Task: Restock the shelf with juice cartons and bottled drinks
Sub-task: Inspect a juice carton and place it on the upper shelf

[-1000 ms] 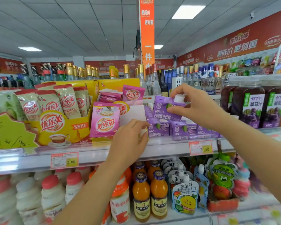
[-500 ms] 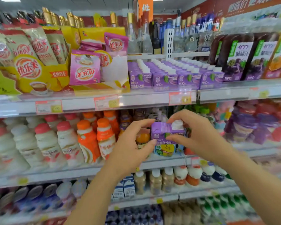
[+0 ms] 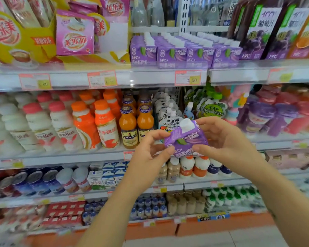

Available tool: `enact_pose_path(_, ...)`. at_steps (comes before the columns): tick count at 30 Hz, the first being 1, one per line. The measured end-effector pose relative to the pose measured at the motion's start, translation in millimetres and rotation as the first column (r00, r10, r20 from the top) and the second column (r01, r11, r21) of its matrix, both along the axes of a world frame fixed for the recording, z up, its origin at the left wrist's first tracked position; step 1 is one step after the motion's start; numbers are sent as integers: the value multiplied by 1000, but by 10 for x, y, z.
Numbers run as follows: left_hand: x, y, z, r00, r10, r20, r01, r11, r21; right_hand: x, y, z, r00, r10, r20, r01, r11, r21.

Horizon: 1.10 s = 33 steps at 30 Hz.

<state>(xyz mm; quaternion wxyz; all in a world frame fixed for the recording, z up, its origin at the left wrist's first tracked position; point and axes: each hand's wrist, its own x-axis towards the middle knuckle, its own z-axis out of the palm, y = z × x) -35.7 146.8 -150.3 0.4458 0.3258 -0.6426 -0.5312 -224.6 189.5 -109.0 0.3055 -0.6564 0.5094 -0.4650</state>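
Purple juice carton [image 3: 185, 138] is held in the air between both hands, in front of the middle shelf and well below its own kind; it rests on no shelf. It is tilted, its white cap [image 3: 185, 124] uppermost and leaning a little to the left, its printed face turned to the camera, its longer side running across from one hand to the other. The right hand [image 3: 227, 145] holds the right end, fingers curled behind it and thumb laid along the lower front edge; the left hand [image 3: 150, 154] pinches the lower left corner between thumb and fingertips, its other fingers loosely bent.

The row of matching purple cartons [image 3: 184, 50] stands upright on the upper shelf [image 3: 150, 77], almost straight above the held one, over the price tag reading 2.50 [image 3: 190, 78]; so the way to go is up and forward, hardly sideways at all. The right hand looks to have the fuller grip and would probably carry it alone; the carton would first want righting, cap up and face outward like the rest. The front of that row looks closely packed; whether a gap lies farther back cannot be told.

Behind the hands stand orange-juice bottles [image 3: 128, 125] and white spouted pouches [image 3: 168, 113], near the carton but apart from it.
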Motion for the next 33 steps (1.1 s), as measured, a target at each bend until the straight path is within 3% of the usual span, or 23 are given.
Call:
enact_pose_path(5, -104, 29, -75, 997, -45, 57, 41, 997, 64, 3, 57, -69, 994, -104, -21, 101, 990, -103)
enact_pose_path(10, -124, 81, -51, 994, 17, 110, -15, 1000, -16, 6, 107, -42, 976, -179, -124, 152, 968, -202)
enact_pose_path(16, -90, 117, 51, 987, 33, 155, -8, 987, -158, -3, 132, 17, 918, -189, -349, 88, 954, -287)
enact_pose_path(22, -118, 89, 89, 992, 0, 127, 21, 985, -169, 24, 100, 2, 893, -194, -406, 73, 953, -295)
enact_pose_path(28, -155, 47, 184, 997, -2, 79, 16, 986, -166, 23, 51, 148, 941, -161, -298, 118, 981, -156)
enact_pose_path(31, -196, 10, 207, 999, 48, -7, -49, 990, -131, 18, -44, 132, 982, -188, -4, 188, 981, 43)
enact_pose_path(33, -184, -4, 185, 999, 49, 24, -45, 991, -127, 24, -107, 78, 945, -265, 193, 234, 958, 166)
